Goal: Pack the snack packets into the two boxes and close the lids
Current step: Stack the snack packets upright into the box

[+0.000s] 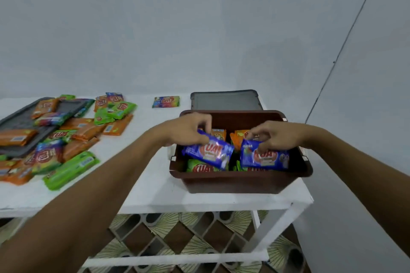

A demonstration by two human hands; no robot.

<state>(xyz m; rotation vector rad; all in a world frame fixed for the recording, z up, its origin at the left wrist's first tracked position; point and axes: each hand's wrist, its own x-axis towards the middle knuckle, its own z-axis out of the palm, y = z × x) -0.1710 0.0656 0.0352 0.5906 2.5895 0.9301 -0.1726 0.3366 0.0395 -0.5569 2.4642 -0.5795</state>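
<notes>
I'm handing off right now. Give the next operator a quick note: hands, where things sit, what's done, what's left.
Left hand holds a blue packet over the brown box; right hand holds a second blue packet there too.
Box already has green and orange packets; its grey lid lies behind it.
Loose packets are piled at the table's left over another grey lid; one lone packet sits at the back.
Left: place these two, pack the rest, close lids. The second box is not in view.
</notes>
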